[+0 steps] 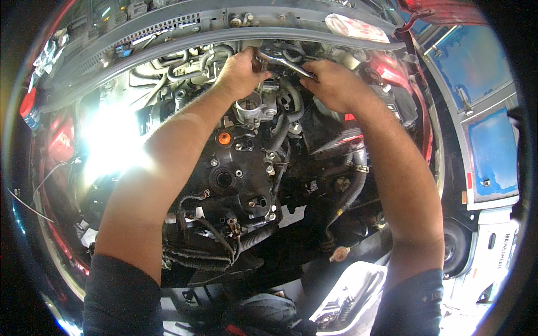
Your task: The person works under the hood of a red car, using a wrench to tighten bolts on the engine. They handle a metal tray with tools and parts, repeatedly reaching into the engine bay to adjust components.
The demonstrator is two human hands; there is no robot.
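At the far side of the engine bay, my right hand (334, 85) is closed round the handle end of a shiny metal ratchet wrench (288, 63). The tool slants up and left, its head end beside the fingers of my left hand (242, 74). That hand is bent round a spot at the wrench's head, and what its fingers grip is hidden. Just below both hands sits a round metal throttle body (248, 106). Nearer to me lies the black engine cover (224, 162), with an orange cap (225, 138) on it.
Black hoses (291, 115) run right of the throttle body. A battery (400, 106) stands at the right. Glaring light (115, 134) washes out the left side. A white tray (353, 297) with metal parts lies at the front. A crumpled cloth (356, 28) rests on the far cowl.
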